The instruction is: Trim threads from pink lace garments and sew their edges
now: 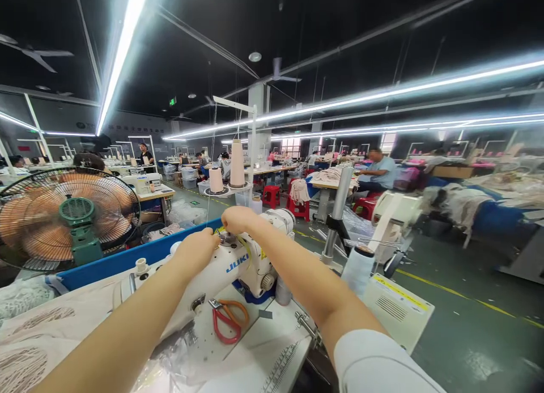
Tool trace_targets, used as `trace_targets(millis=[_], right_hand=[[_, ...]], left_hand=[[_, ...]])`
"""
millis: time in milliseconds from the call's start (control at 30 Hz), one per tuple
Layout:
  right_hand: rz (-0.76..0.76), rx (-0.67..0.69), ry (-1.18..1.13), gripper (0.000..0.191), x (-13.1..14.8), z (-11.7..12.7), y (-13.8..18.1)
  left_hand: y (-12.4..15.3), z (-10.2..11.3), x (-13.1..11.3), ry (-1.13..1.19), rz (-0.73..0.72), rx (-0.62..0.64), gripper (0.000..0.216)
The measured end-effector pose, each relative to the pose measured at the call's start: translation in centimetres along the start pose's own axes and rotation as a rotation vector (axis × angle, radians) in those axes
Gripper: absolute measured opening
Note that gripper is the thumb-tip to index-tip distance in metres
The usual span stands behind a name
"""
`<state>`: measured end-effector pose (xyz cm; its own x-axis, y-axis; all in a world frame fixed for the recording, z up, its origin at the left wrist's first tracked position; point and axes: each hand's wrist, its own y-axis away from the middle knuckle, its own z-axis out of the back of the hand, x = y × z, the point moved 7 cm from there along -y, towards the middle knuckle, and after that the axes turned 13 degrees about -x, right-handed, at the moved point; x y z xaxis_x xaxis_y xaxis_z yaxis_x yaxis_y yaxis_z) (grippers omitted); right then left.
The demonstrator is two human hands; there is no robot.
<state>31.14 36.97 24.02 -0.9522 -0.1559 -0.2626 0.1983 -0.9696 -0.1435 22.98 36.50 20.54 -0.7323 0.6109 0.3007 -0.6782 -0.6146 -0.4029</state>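
Both my arms reach forward over a white sewing machine [232,265]. My left hand [196,249] is curled into a pinch on top of the machine, by the thread guide. My right hand [236,219] is closed just beyond it, fingers turned away from me. A thin thread [209,200] runs up from my hands toward the cones of thread [237,164] on the stand behind the machine. What each hand grips is too small to see. Red-handled scissors [227,319] lie on the machine bed below my arms.
A green and orange fan [68,217] stands at the left behind a blue table edge [127,257]. Patterned fabric [34,336] lies at the lower left. A white thread spool [357,268] and control box [397,308] sit at the right. Other people work at distant tables.
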Motion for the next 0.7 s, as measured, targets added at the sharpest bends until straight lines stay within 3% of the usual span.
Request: trace_targets(millis=[133, 300, 467, 700], right_hand=[[0.062, 0.006, 0.012, 0.027, 1.1, 0.2, 0.5], [-0.013, 0.024, 0.053, 0.029, -0.2, 0.1, 0.0], [0.076, -0.002, 0.022, 0.027, 0.9, 0.1, 0.0], [0.008, 0.002, 0.067, 0.029, 0.0, 0.1, -0.1]], left_hand=[[0.0, -0.1, 0.0, 0.005, -0.011, -0.001, 0.018], [0.0, -0.1, 0.0, 0.006, -0.005, -0.001, 0.018], [0.0, 0.0, 0.0, 0.003, -0.024, 0.000, 0.018], [-0.1, -0.1, 0.0, 0.000, -0.011, -0.001, 0.018]])
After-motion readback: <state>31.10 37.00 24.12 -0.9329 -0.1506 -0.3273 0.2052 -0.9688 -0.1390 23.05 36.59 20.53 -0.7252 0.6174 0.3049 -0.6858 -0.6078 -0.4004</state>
